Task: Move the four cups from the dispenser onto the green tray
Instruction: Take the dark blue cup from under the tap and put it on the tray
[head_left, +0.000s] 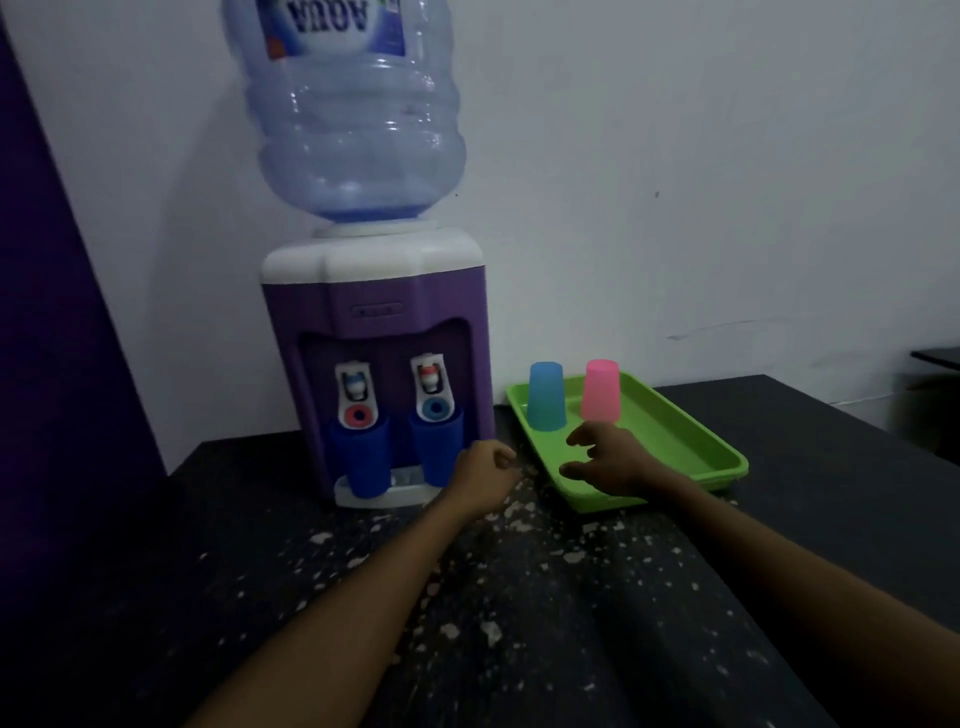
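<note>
Two cups stand upside down on the green tray; two dark blue cups wait under the dispenser taps. Your right hand hovers, fingers spread and empty; your left hand, loosely curled, should take the nearer one.

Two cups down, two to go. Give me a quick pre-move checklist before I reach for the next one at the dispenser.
1. Cups left to move: two dark blue cups, left dark blue cup and right dark blue cup, stand on the dispenser under the taps: ok.
2. Left hand is empty, loosely curled, beside the right dark blue cup: ok.
3. Right hand is empty, open over the green tray: ok.
4. Free tray space in front of the light blue cup and pink cup: ok.
5. Placed cups upside down and stable: ok.
6. Water in the remaining cups: cannot tell.
</note>
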